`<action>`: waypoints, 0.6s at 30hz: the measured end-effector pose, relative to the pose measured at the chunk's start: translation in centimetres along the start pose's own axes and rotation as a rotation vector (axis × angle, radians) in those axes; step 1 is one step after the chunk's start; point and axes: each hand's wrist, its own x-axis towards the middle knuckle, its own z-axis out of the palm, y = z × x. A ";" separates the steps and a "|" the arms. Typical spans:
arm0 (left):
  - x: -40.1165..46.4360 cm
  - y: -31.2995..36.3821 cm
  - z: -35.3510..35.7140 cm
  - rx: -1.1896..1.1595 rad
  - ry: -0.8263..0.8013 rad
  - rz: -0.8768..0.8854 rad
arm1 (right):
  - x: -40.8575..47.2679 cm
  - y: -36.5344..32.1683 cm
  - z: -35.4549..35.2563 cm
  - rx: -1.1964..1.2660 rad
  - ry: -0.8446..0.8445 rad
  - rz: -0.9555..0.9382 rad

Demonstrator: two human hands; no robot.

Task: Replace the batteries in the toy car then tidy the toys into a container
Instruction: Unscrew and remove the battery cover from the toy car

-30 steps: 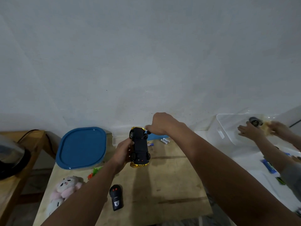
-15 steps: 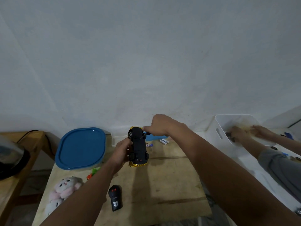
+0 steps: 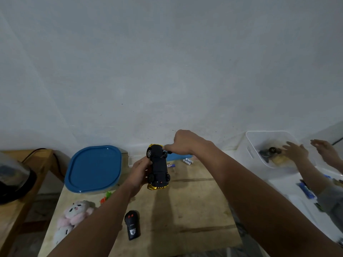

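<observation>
Toy car, underside up, is held above the desk in the left hand, whose fingers curl round its side. Right hand pinches a small dark tool at the car's far end. Batteries lie just beyond those fingers.

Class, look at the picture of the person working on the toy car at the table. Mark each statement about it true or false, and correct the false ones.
1. The left hand holds the toy car underside up. True.
2. The remote control is in the right hand. False: it lies on the wooden table.
3. Loose batteries lie on the table beyond the car. True.
4. The plush toy sits on the blue lid. False: it lies on the table, nearer the camera.
</observation>
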 end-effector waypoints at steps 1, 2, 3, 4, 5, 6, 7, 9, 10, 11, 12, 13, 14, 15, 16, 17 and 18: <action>-0.1 -0.1 0.0 0.000 -0.003 0.001 | 0.0 0.0 0.0 0.002 0.003 -0.001; -0.1 -0.1 0.0 0.003 -0.003 0.001 | 0.1 0.1 0.0 0.002 -0.002 0.001; -0.1 -0.1 0.1 0.008 -0.002 0.002 | 0.2 0.1 0.1 0.008 -0.017 0.007; -0.1 -0.1 0.0 0.008 -0.002 0.005 | 0.3 0.1 0.2 0.013 -0.028 0.009; -0.2 -0.1 0.0 0.009 -0.005 0.008 | 0.3 0.0 0.2 0.017 -0.032 0.012; -0.2 0.0 0.0 0.008 -0.014 0.009 | 0.2 0.0 0.2 0.013 -0.026 0.010; -0.2 0.0 0.0 0.006 -0.020 0.012 | 0.2 0.0 0.2 0.003 -0.011 0.004; -0.3 -0.1 0.0 0.001 -0.019 0.013 | 0.0 -0.1 0.1 -0.031 0.009 0.004; -0.4 -0.1 -0.1 0.000 -0.018 0.013 | 0.0 -0.1 0.1 -0.045 0.006 0.009; -0.5 -0.1 -0.1 0.000 -0.014 0.013 | 0.0 -0.1 0.2 -0.050 -0.004 0.012; -0.5 -0.2 -0.1 0.000 -0.008 0.011 | 0.1 -0.1 0.3 -0.045 -0.018 0.016; -0.5 -0.2 -0.2 -0.003 -0.003 0.008 | 0.1 0.0 0.3 -0.046 -0.027 0.018; -0.6 -0.2 -0.2 -0.010 -0.005 0.008 | 0.1 -0.1 0.3 -0.046 -0.032 0.020; -0.7 -0.2 -0.2 -0.017 -0.009 0.010 | 0.1 -0.1 0.3 -0.036 -0.027 0.013; -0.8 -0.1 -0.2 -0.021 -0.016 0.011 | 0.0 -0.2 0.2 -0.021 -0.017 0.009; -0.9 0.0 -0.1 -0.022 -0.023 0.010 | 0.0 -0.2 0.2 -0.008 -0.011 0.004; -1.0 0.1 -0.1 -0.021 -0.027 0.009 | -0.1 -0.3 0.1 -0.007 -0.010 0.000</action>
